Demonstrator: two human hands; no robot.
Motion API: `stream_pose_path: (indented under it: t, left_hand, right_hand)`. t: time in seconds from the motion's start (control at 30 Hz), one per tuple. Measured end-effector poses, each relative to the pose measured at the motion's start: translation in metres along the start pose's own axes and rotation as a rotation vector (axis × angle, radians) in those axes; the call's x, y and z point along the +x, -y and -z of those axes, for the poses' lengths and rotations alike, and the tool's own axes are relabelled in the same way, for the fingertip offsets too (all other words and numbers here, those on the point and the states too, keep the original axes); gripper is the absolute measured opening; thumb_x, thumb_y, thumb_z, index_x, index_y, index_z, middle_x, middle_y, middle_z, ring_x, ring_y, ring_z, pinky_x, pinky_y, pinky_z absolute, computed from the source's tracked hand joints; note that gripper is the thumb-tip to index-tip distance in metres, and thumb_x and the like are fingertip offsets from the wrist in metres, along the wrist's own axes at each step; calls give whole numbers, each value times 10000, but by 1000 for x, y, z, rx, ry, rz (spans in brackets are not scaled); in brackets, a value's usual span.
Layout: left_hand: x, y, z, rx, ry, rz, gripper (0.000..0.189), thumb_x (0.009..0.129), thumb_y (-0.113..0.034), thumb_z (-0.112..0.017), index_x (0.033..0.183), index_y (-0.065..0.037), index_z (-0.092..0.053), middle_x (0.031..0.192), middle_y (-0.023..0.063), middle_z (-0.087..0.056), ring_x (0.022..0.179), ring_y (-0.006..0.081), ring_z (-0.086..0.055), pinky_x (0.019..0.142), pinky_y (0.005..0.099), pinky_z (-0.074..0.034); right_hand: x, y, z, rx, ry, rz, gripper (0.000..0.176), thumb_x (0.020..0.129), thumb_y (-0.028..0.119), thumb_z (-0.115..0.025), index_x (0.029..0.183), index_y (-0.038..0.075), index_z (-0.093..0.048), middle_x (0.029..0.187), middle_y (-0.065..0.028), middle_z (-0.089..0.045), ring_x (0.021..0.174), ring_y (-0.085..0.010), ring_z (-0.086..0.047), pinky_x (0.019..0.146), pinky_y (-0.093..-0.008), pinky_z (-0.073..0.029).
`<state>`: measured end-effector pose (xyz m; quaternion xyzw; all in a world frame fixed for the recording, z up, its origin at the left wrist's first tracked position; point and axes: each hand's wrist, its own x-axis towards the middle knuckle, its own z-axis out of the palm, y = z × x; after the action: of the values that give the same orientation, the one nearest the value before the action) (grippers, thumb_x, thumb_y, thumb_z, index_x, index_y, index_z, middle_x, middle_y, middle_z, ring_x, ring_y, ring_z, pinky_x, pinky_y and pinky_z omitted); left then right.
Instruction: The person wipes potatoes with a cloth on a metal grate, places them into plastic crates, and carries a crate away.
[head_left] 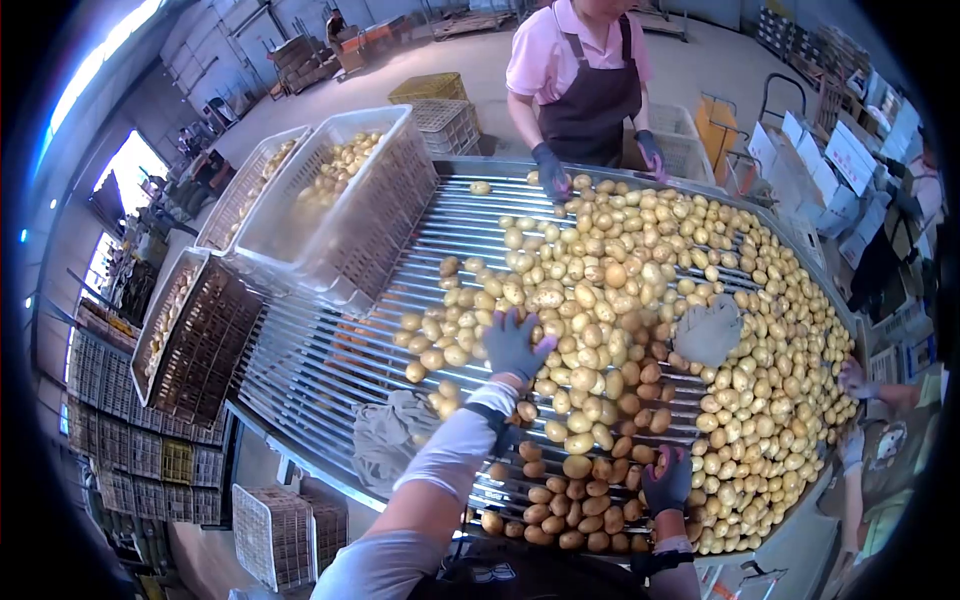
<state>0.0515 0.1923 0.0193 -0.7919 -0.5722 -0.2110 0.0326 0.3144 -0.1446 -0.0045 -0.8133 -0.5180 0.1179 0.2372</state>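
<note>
My left hand (pixel 512 347), in a dark glove with a purple thumb, lies with fingers spread on the yellow potatoes (pixel 585 340) at the middle of the metal roller table (pixel 335 385). Near the table's front edge, my right hand (pixel 668 480) is gloved too, its fingers curled beside a group of browner potatoes (pixel 575 495). Something reddish shows between those fingers, too small to make out. A crumpled grey cloth (pixel 395 438) rests on the rollers left of my left forearm. Another grey cloth or glove (pixel 708 332) sits on the potatoes above my right hand.
Across the table a person in a dark apron (pixel 595 110) has gloved hands at the potatoes. Another person's gloved hands (pixel 855 380) reach in from the right. White crates with potatoes (pixel 325 215) and a brown crate (pixel 200 345) stand at the left. Stacked crates (pixel 145 430) are beyond.
</note>
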Motion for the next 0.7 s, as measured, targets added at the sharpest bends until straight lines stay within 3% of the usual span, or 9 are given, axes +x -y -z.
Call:
stream_pose_path:
  t: [0.07,0.27,0.47,0.5,0.53,0.57,0.63,0.67,0.7]
  left_hand:
    - [-6,-22,17,-125,299,1,601,871,-589,-709,1374,-265,-648,1420,152,-579,1345,399,-512,1065,668,-366]
    - [-114,-59,42,-405,439,-269,629,886,-548,-714,1450,-294,-602,1521,225,-488,1419,439,-462,1042,623,-447]
    - [-167,-62,57,-541,513,-609,537,862,-475,-706,1351,-259,-652,1392,152,-560,1284,354,-558,1044,607,-404]
    - [-156,-53,38,-583,598,-652,494,847,-453,-722,1292,-243,-672,1286,88,-602,1230,302,-577,1051,599,-390]
    - [-114,-50,62,-431,741,-632,448,960,-525,-634,1171,-136,-709,1237,92,-626,1257,293,-583,1188,736,-139]
    - [-88,-39,60,-800,452,-375,380,971,-462,-645,1131,-123,-703,1143,82,-612,1172,306,-609,1207,715,-148]
    - [-24,-25,9,-553,111,-393,452,940,-449,-683,1261,-134,-643,1195,92,-619,1183,347,-595,1205,703,-185]
    - [22,-25,21,-316,240,-312,579,910,-461,-716,1384,-152,-593,1296,105,-616,1242,362,-554,1169,713,-227]
    - [53,-22,8,-249,47,-259,609,904,-479,-713,1407,-160,-586,1330,111,-608,1260,358,-537,1144,701,-262]
  right_hand:
    - [11,-4,-7,-45,25,-87,503,781,190,-747,1260,111,-614,1277,-174,-583,1177,-418,-555,1006,-527,-480]
    - [15,2,-17,-91,-34,-59,494,782,172,-743,1259,106,-631,1294,-179,-581,1212,-421,-554,1038,-521,-474]
    - [17,-3,-25,-48,-149,-77,504,774,153,-750,1257,91,-622,1312,-176,-576,1217,-407,-556,1056,-497,-467]
    - [18,-4,-26,-67,-141,-68,505,777,152,-749,1261,91,-621,1311,-176,-576,1217,-408,-555,1054,-495,-467]
    - [20,-5,-25,-84,-132,-57,505,780,151,-748,1266,91,-621,1311,-175,-577,1217,-410,-555,1052,-494,-468]
    - [22,-6,-24,-81,-98,-69,506,781,158,-750,1265,90,-620,1303,-176,-579,1210,-414,-555,1046,-493,-468]
    - [28,-8,-28,-78,-128,-79,503,779,162,-752,1258,88,-618,1295,-177,-580,1204,-414,-555,1039,-494,-469]
    - [29,-11,-28,-76,-155,-88,501,776,166,-754,1252,86,-617,1287,-178,-580,1197,-414,-555,1031,-495,-470]
    - [33,-4,-23,-29,-134,-124,516,772,169,-758,1260,86,-611,1284,-190,-572,1195,-422,-549,1023,-502,-469]
